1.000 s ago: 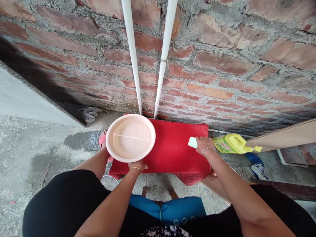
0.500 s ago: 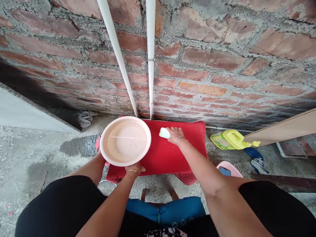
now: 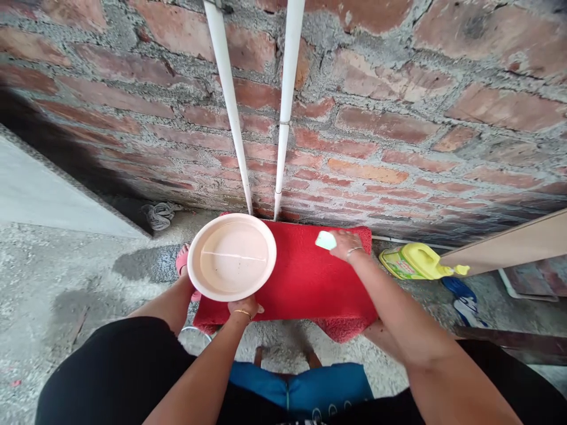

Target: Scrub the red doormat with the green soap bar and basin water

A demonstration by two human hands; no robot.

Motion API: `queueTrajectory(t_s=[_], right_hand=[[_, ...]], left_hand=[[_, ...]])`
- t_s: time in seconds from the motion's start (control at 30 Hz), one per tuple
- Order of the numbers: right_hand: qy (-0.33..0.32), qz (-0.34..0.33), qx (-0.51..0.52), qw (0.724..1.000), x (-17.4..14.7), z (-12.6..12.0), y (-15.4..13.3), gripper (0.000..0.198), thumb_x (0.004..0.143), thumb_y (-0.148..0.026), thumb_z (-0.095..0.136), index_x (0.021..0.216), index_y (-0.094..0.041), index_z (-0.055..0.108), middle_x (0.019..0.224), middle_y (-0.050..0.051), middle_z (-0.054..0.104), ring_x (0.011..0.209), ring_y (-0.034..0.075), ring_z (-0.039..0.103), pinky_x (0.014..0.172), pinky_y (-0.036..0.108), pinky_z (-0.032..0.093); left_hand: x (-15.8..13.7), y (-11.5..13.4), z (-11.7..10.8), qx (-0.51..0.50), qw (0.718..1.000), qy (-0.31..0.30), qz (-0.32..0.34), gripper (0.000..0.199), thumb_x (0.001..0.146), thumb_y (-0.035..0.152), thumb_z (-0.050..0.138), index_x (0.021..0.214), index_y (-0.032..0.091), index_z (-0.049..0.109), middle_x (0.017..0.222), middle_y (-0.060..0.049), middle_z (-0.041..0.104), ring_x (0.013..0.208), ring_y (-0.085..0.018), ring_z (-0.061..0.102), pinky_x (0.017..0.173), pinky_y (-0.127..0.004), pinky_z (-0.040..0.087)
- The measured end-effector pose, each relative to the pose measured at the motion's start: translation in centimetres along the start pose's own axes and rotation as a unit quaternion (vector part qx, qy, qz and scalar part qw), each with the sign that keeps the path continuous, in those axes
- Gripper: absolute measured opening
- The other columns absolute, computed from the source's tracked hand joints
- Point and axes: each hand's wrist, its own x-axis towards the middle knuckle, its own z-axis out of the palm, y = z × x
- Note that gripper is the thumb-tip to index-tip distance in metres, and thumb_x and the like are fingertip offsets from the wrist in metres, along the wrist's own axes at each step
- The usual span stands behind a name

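Note:
A pale pink basin [image 3: 194, 277] with some clear water in it is at the left end of the red mat [image 3: 301, 283]. My left hand [image 3: 246, 306] grips the basin from its near side; the fingers are hidden beneath it and the thumb points right. Toward the mat's far right corner, my right hand [image 3: 348, 243] is closed over a small pale green flat piece [image 3: 326, 239] with rounded corners, pressed to the mat. Most of that piece is covered by the hand, so its kind is unclear.
A brick wall [image 3: 354, 136] with two white pipes [image 3: 283, 118] rises behind the mat. Right of it lies a yellow jug [image 3: 416, 261], beside blue-and-white slippers [image 3: 465, 301]. A grey cloth bundle [image 3: 160, 215] is at left. My knees flank the mat.
My right hand has slid the pale green piece rightward across the mat. The left hand keeps its hold on the basin. The view has shifted slightly.

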Motion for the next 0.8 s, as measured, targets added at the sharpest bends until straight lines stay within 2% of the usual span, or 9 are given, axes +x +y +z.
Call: queueTrajectory(t_s=[0.13,0.2,0.27,0.33,0.4,0.53,0.63,0.73,0.8], right_hand=[[0.030,-0.109,0.039,0.993,3.9,-1.5,-8.3,0.061,0.071,-0.038,0.061,0.129,-0.027,0.043,0.119,0.010,0.053,0.108,0.026,0.048,0.088,0.038,0.033],[0.030,-0.140,0.042,0.989,5.5,-1.8,-10.3,0.060,0.072,-0.036,0.060,0.129,-0.028,0.042,0.120,0.009,0.052,0.110,0.026,0.047,0.089,0.039,0.032],[0.025,-0.155,0.035,0.987,6.7,-1.6,-10.0,0.060,0.072,-0.034,0.061,0.128,-0.029,0.042,0.121,0.009,0.051,0.111,0.026,0.046,0.091,0.039,0.031],[0.016,-0.154,0.024,0.988,7.4,-1.0,-7.5,0.060,0.071,-0.034,0.062,0.128,-0.030,0.043,0.120,0.008,0.052,0.111,0.026,0.046,0.091,0.040,0.030],[0.005,-0.130,0.018,0.991,7.4,0.0,-3.1,0.062,0.071,-0.034,0.064,0.129,-0.030,0.042,0.120,0.008,0.052,0.111,0.027,0.047,0.092,0.041,0.029],[-0.044,-0.016,0.014,0.999,5.4,1.7,7.2,0.066,0.072,-0.031,0.066,0.133,-0.029,0.041,0.123,0.010,0.051,0.115,0.028,0.046,0.093,0.042,0.030],[-0.073,0.066,0.000,0.995,2.6,2.3,13.0,0.066,0.071,-0.029,0.067,0.133,-0.021,0.044,0.120,0.019,0.053,0.112,0.035,0.049,0.088,0.048,0.034],[-0.093,0.157,-0.027,0.983,0.4,2.2,15.2,0.054,0.070,-0.026,0.067,0.122,-0.019,0.055,0.113,0.022,0.056,0.107,0.038,0.052,0.085,0.051,0.036],[-0.087,0.185,-0.031,0.978,-0.5,1.8,14.5,0.049,0.071,-0.027,0.066,0.118,-0.018,0.057,0.115,0.021,0.055,0.110,0.038,0.050,0.087,0.051,0.035]], left_hand=[[-0.1,0.2,-0.3,0.057,0.998,-0.014,0.013,0.075,0.056,0.046,0.071,0.125,0.023,0.052,0.141,-0.009,0.045,0.136,-0.032,0.028,0.111,-0.042,0.023],[0.0,0.3,-0.4,0.070,0.997,-0.008,0.025,0.072,0.056,0.045,0.070,0.123,0.025,0.054,0.138,-0.008,0.049,0.135,-0.032,0.029,0.111,-0.043,0.020],[0.1,0.4,-0.4,0.080,0.996,-0.002,0.031,0.070,0.056,0.046,0.070,0.120,0.025,0.055,0.136,-0.008,0.051,0.135,-0.033,0.030,0.112,-0.044,0.019],[0.3,0.4,-0.3,0.083,0.996,-0.007,0.029,0.067,0.056,0.048,0.069,0.118,0.024,0.056,0.135,-0.009,0.052,0.133,-0.033,0.032,0.111,-0.043,0.020],[0.5,0.4,-0.2,0.083,0.996,-0.015,0.026,0.065,0.057,0.048,0.068,0.116,0.023,0.057,0.133,-0.009,0.054,0.132,-0.033,0.034,0.110,-0.043,0.022],[0.7,0.6,-0.1,0.083,0.996,-0.008,0.021,0.066,0.055,0.045,0.069,0.116,0.022,0.057,0.130,-0.010,0.056,0.131,-0.034,0.036,0.109,-0.043,0.024],[0.6,0.8,-0.2,0.075,0.997,-0.002,0.021,0.069,0.053,0.044,0.071,0.117,0.024,0.056,0.130,-0.010,0.056,0.131,-0.034,0.035,0.109,-0.043,0.024],[0.5,0.8,-0.2,0.062,0.998,-0.006,0.017,0.072,0.052,0.043,0.073,0.120,0.024,0.056,0.131,-0.010,0.055,0.131,-0.035,0.036,0.109,-0.043,0.024],[0.6,0.7,-0.1,0.031,0.999,-0.008,0.004,0.074,0.051,0.043,0.074,0.120,0.024,0.055,0.133,-0.010,0.053,0.132,-0.035,0.034,0.109,-0.043,0.024]])
